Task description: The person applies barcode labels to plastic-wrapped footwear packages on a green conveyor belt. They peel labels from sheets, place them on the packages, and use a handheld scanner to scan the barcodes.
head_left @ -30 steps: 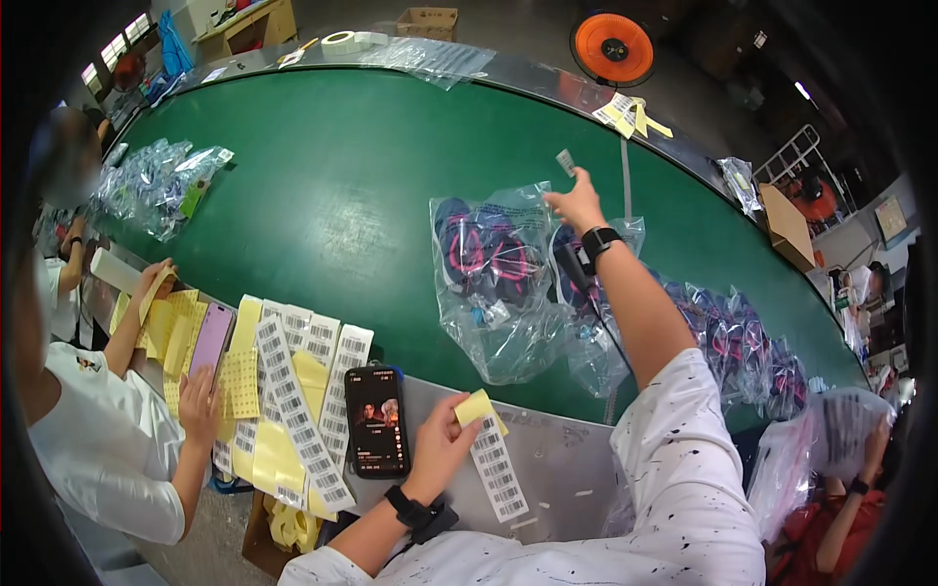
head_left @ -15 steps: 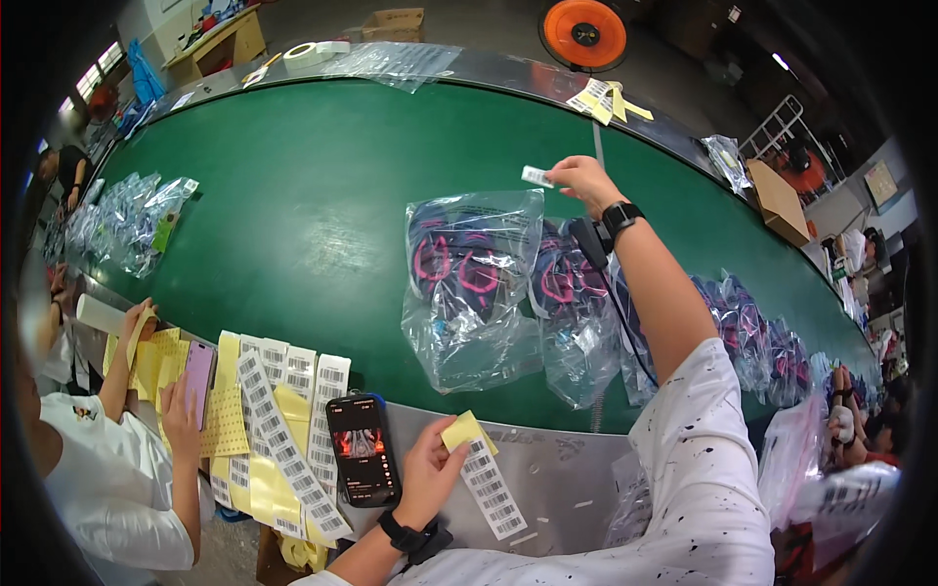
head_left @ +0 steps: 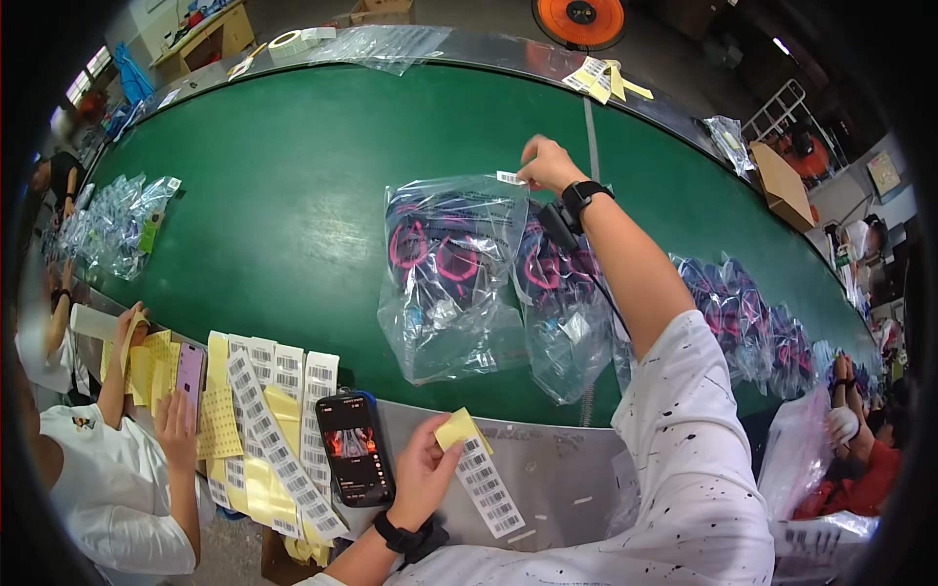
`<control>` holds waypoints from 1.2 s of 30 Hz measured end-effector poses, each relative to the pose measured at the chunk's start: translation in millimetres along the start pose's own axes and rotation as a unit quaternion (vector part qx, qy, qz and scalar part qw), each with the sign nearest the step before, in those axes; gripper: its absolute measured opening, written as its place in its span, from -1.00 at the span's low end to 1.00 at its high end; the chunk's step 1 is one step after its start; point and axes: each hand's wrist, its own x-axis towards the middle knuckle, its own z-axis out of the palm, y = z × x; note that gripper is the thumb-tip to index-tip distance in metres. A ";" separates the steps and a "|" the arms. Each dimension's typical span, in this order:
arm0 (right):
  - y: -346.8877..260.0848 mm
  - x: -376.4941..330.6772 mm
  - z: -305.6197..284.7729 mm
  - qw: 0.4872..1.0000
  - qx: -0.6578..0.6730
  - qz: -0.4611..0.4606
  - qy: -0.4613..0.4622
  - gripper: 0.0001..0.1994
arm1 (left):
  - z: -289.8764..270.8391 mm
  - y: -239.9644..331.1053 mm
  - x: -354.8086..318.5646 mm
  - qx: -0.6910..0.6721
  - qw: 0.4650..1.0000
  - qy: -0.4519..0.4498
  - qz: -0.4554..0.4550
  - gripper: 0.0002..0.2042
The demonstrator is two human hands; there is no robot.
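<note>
1. Right hand [head_left: 549,164] at white label [head_left: 509,178], top-right corner of clear shoe bag [head_left: 451,283] on green surface [head_left: 283,195]; gripping or released, cannot tell. Slack film could wrinkle it.
2. Left hand [head_left: 422,477] pinches label strip [head_left: 487,488] near phone [head_left: 354,451]; bending could peel labels early.

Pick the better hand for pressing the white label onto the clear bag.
Right, likely: the right hand is at the white label, by the top right corner of the clear bag. The left hand grips a label strip, farther away.
</note>
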 end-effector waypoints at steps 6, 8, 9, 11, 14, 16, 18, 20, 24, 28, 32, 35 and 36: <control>30.2 -74.2 -57.6 0.983 -0.015 -0.145 0.112 -0.48 | 0.0 -0.3 -2.9 -0.016 1.000 0.000 -0.010 -0.50; 47.9 -134.5 -62.5 0.990 -0.016 -0.111 0.082 -0.53 | -1.6 -2.1 0.0 0.002 1.000 -0.004 -0.005 -0.47; 75.3 -162.4 -57.9 0.981 -0.032 -0.149 0.119 -0.49 | -0.6 -2.1 0.9 0.033 0.999 -0.015 -0.003 -0.43; 88.7 -212.3 -23.4 0.982 -0.031 -0.143 0.119 -0.42 | 0.5 2.1 2.5 -0.001 1.000 -0.006 0.009 -0.41; 87.2 -232.8 47.0 0.978 0.027 -0.103 0.180 -0.26 | 2.1 7.1 2.9 -0.039 0.999 -0.001 0.015 -0.43; 65.7 -216.6 82.0 0.971 0.111 -0.104 0.187 -0.24 | -3.1 17.5 -0.9 -0.037 0.999 0.005 0.004 -0.46; 45.6 -211.7 97.3 0.977 0.164 -0.072 0.112 -0.19 | -0.7 34.1 -5.6 -0.012 1.000 0.001 0.015 -0.61; 37.2 -212.9 92.2 0.986 0.037 -0.136 0.088 -0.14 | -6.0 43.8 -12.1 0.014 1.000 0.000 0.019 -0.68; 38.5 -264.2 33.0 0.975 -0.084 -0.198 0.058 -0.32 | 1.3 59.1 -19.9 0.051 0.997 -0.010 0.063 -0.78; -39.4 -358.5 35.1 0.973 0.163 -0.150 -0.063 -0.80 | 5.9 61.8 -36.1 0.056 0.997 -0.006 0.049 -0.80; -49.1 -404.6 38.6 0.977 0.110 -0.173 -0.055 -0.86 | 21.0 73.1 -37.6 0.055 0.996 -0.056 0.052 -0.81; -44.0 -412.7 41.3 0.976 0.160 -0.142 -0.028 -0.90 | 24.7 76.6 -38.0 0.084 0.993 -0.071 0.052 -0.82; -43.5 -414.6 41.0 0.976 0.161 -0.141 -0.026 -0.91 | 24.9 76.6 -38.5 0.092 0.992 -0.075 0.051 -0.82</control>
